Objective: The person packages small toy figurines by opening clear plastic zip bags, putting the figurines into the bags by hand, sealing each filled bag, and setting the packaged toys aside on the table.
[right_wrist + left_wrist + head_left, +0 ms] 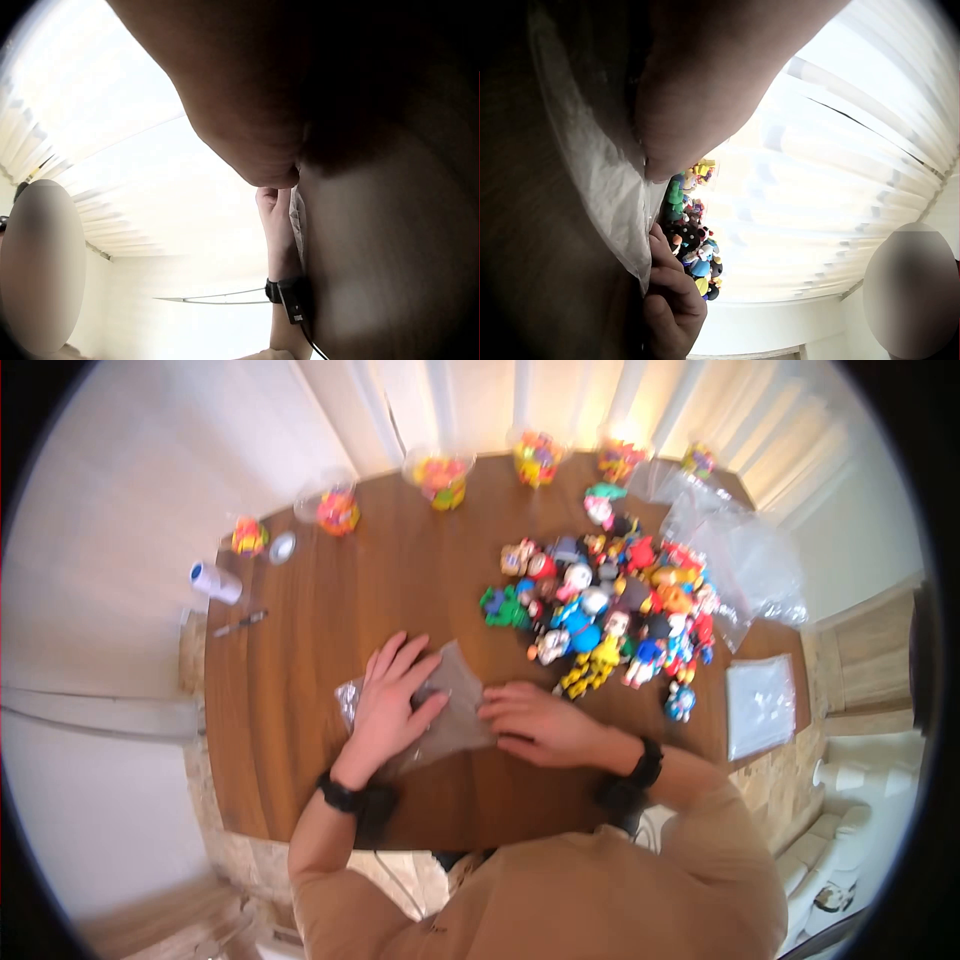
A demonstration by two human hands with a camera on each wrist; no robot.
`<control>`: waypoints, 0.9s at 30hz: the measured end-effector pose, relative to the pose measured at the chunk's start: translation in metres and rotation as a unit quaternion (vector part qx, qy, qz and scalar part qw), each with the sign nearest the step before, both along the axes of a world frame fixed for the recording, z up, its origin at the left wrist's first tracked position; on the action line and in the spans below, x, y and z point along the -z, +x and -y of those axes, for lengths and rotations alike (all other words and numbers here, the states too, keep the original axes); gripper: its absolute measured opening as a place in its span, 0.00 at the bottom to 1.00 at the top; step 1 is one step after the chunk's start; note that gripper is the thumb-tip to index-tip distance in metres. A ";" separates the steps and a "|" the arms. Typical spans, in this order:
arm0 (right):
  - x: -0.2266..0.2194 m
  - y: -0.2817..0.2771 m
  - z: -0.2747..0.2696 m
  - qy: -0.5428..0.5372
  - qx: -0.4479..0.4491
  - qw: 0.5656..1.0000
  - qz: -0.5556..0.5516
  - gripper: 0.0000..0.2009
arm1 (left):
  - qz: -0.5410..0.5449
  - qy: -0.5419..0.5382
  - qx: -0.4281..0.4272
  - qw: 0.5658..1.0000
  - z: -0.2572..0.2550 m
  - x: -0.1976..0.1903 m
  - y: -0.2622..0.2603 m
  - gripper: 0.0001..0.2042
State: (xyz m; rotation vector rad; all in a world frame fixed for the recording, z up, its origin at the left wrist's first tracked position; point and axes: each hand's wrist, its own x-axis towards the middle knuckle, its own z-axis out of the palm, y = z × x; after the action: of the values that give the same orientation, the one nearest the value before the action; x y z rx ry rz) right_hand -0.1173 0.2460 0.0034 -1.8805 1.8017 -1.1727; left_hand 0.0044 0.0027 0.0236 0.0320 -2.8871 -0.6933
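A clear plastic bag (455, 710) lies on the brown wooden table before the person. The left hand (393, 700) rests on its left part with fingers spread and pointing away from the body. At the bag's right edge, the right hand (540, 722) pinches the plastic with bent fingers. From the left wrist view, that right hand (673, 300) shows curled fingers at the end of the whitish bag (607, 191). Crinkled, shiny plastic (347, 702) sticks out beside the left hand. The left palm hides part of the bag.
Many small toy figures (610, 605) are heaped right of centre. Several clear cups of colourful pieces (441, 482) line the far edge. Loose plastic bags (750, 555) lie at the right, above a bag stack (760, 705). A pen (240, 623) and a white roll (216, 582) are left.
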 end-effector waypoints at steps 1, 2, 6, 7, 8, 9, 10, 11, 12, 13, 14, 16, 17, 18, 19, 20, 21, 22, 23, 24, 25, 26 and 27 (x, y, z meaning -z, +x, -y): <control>-0.001 0.000 0.001 0.003 -0.006 1.000 0.015 0.08 | -0.013 -0.001 0.005 1.000 0.000 0.000 -0.001 0.23; -0.002 -0.002 0.001 0.001 0.001 1.000 0.010 0.08 | -0.031 -0.004 0.011 0.999 0.001 0.000 -0.003 0.23; 0.004 0.002 -0.001 -0.014 0.013 1.000 0.001 0.09 | -0.023 -0.003 0.014 1.000 0.001 0.003 -0.003 0.23; 0.002 0.001 -0.001 -0.019 0.009 1.000 0.002 0.09 | -0.033 -0.001 0.016 0.999 0.002 0.006 -0.004 0.23; 0.001 0.002 -0.003 -0.016 0.001 1.000 0.009 0.09 | -0.042 0.003 0.014 0.999 0.002 0.006 -0.004 0.23; 0.001 0.005 -0.004 -0.010 0.015 0.999 0.037 0.10 | -0.031 -0.004 0.020 0.999 0.002 0.005 -0.003 0.22; -0.001 0.005 -0.003 -0.007 0.030 0.998 0.058 0.10 | -0.029 -0.008 0.007 1.000 0.004 0.001 -0.005 0.22; -0.003 0.005 -0.004 0.006 0.038 0.998 0.058 0.11 | -0.022 -0.025 0.018 0.999 0.005 -0.001 -0.004 0.22; -0.003 0.005 -0.005 0.006 0.039 0.997 0.064 0.11 | -0.013 -0.038 0.029 0.999 0.004 -0.002 -0.002 0.22; -0.007 0.005 -0.005 0.007 0.035 0.996 0.084 0.11 | -0.002 -0.061 0.029 0.998 0.003 -0.005 -0.001 0.22; -0.013 0.006 -0.006 0.009 0.032 0.994 0.106 0.12 | 0.002 -0.060 0.020 0.998 0.000 -0.010 0.000 0.22; -0.024 0.003 -0.010 -0.002 0.019 0.996 0.091 0.12 | -0.019 -0.136 0.027 0.990 -0.006 -0.022 0.003 0.22; -0.033 0.002 -0.014 0.027 0.034 0.996 0.074 0.12 | -0.015 -0.136 0.018 0.990 -0.008 -0.024 0.007 0.22; -0.042 0.004 -0.017 0.057 0.052 0.996 0.056 0.12 | -0.024 -0.128 0.019 0.991 -0.009 -0.026 0.011 0.22; -0.049 0.009 -0.021 0.071 0.054 0.994 0.057 0.11 | -0.035 -0.120 0.023 0.992 -0.013 -0.028 0.012 0.23; -0.055 0.007 -0.026 0.071 0.050 0.995 0.057 0.11 | -0.034 -0.120 0.020 0.992 -0.020 -0.028 0.015 0.23; -0.061 0.000 -0.034 0.054 0.076 0.995 -0.025 0.11 | -0.026 -0.074 0.012 0.997 -0.029 -0.028 0.016 0.25; -0.066 -0.007 -0.042 0.035 0.102 0.988 -0.108 0.11 | -0.018 -0.029 0.004 0.999 -0.038 -0.027 0.015 0.26; -0.073 -0.012 -0.048 0.037 0.106 0.985 -0.132 0.13 | -0.019 -0.027 0.002 0.999 -0.045 -0.024 0.015 0.26; -0.077 -0.017 -0.054 0.038 0.104 0.985 -0.133 0.13 | -0.002 -0.044 0.001 0.999 -0.051 -0.019 0.014 0.28; -0.081 -0.021 -0.060 0.042 0.118 0.975 -0.185 0.14 | 0.014 -0.062 0.000 0.998 -0.055 -0.014 0.014 0.30; -0.083 -0.027 -0.066 0.046 0.134 0.961 -0.237 0.15 | 0.012 -0.062 0.001 0.998 -0.058 -0.008 0.014 0.30; -0.075 -0.031 -0.072 0.053 0.147 0.953 -0.259 0.18 | -0.007 -0.065 -0.016 0.998 -0.061 -0.001 0.012 0.31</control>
State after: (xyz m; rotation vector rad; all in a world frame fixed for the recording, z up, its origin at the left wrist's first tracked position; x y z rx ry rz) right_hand -0.1484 0.3184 0.0787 -2.0370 2.4353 -0.6697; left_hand 0.0167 0.0637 0.0249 0.0545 -2.9041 -0.4960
